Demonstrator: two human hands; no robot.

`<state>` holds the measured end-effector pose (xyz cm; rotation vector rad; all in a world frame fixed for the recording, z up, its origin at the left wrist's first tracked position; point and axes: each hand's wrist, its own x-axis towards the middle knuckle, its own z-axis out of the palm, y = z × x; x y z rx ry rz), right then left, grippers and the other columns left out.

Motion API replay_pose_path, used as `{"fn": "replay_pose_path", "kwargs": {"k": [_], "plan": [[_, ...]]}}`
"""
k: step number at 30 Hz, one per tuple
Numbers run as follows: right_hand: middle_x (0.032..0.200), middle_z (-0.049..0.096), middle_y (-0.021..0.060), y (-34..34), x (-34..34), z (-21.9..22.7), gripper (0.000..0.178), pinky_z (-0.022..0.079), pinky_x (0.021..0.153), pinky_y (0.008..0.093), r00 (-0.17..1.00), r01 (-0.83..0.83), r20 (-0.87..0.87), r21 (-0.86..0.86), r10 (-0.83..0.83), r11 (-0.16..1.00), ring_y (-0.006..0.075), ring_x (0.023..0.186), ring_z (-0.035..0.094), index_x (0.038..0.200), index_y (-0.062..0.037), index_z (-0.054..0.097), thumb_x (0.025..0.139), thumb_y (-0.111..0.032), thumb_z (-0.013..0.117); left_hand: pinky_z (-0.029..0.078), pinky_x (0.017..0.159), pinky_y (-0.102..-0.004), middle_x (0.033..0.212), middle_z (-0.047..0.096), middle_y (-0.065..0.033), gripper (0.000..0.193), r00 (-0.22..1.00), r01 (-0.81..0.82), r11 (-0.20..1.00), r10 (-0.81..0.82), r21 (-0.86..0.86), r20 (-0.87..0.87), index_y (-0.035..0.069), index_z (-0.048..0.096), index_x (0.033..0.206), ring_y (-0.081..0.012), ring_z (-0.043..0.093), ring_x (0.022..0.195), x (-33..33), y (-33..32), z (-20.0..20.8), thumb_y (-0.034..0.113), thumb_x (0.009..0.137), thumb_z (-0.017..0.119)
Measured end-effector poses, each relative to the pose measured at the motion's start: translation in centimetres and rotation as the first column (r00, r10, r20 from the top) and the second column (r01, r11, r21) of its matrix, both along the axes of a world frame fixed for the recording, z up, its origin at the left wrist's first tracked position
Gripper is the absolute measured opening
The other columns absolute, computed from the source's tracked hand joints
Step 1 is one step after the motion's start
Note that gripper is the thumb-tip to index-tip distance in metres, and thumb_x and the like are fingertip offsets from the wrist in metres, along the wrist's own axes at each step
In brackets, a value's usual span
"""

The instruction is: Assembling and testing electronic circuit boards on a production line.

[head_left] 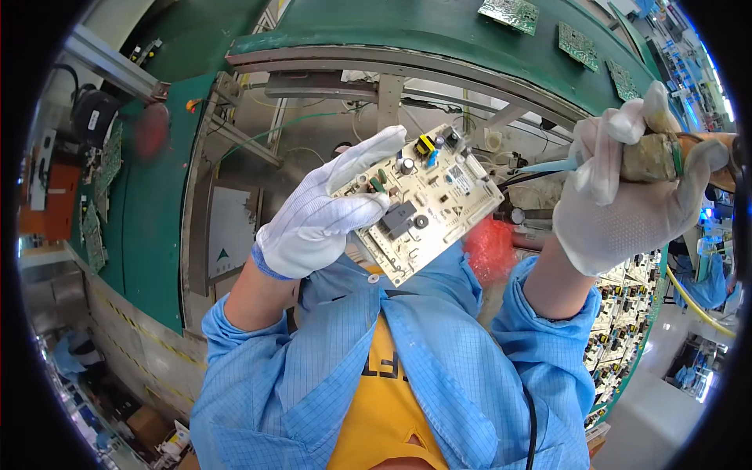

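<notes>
My left hand (321, 205) grips a cream-coloured circuit board (439, 205) by its left edge, thumb over the face and fingers along the upper-left side. The board is tilted in front of my chest, its components facing up: a black relay, a yellow-and-black transformer, capacitors. To the right, my right hand (619, 188) is closed round a tool with a worn brown block-like body (650, 159). A light blue pointed piece (552, 166) sticks out from that hand toward the board, apart from it. Whether it belongs to the same tool is unclear. Both hands wear white gloves.
A green conveyor belt (407, 27) runs across the far side, carrying several circuit boards (578, 45). At left stands a green bench (145, 227) with more boards on its edge. Several rows of boards (627, 329) lie at right. A red plastic bag (491, 249) lies beyond my lap.
</notes>
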<state>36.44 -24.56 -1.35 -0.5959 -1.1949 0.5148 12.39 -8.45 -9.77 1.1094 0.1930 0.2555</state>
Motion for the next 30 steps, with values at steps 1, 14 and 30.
{"fn": "replay_pose_path", "kwargs": {"k": [1,14,30], "plan": [[0.095,0.069,0.0154,-0.2,-0.2,0.0,0.068,0.026,0.048,0.0223,0.992,0.105,-0.070,-0.011,-0.105,0.994,0.0060,0.040,0.038,0.125,0.0074,0.056,0.100,-0.052,0.035,0.032,0.110,-0.0323,0.149,0.039,-0.0119,0.074,1.000,-0.023,0.999,0.023,-0.030,-0.001,-0.005,0.036,0.144,-0.0195,0.041,0.134,0.0,0.1,-0.4,0.019,0.081,0.067],[0.093,0.067,0.0166,-0.3,-0.1,-0.8,0.068,0.028,0.048,0.0236,0.983,0.186,-0.021,0.026,-0.185,0.982,0.0068,0.042,0.041,0.124,0.0092,0.055,0.100,-0.051,0.037,0.033,0.110,-0.0320,0.146,0.043,-0.0116,0.069,0.995,-0.068,0.985,0.079,0.161,-0.065,-0.004,0.040,0.142,-0.0181,0.044,0.131,-0.5,0.7,-0.9,0.016,0.081,0.066],[0.093,0.065,0.0170,1.7,-0.6,0.0,0.061,0.039,0.055,0.0251,0.957,-0.048,-0.287,-0.011,0.043,0.999,0.0159,0.052,0.045,0.123,0.0100,0.055,0.101,-0.045,0.041,0.044,0.098,-0.0298,0.129,0.056,-0.0103,0.074,0.856,-0.455,0.794,0.515,0.402,-0.048,-0.003,0.041,0.141,-0.0163,0.053,0.117,-15.4,5.8,3.4,0.020,0.076,0.069]]}}
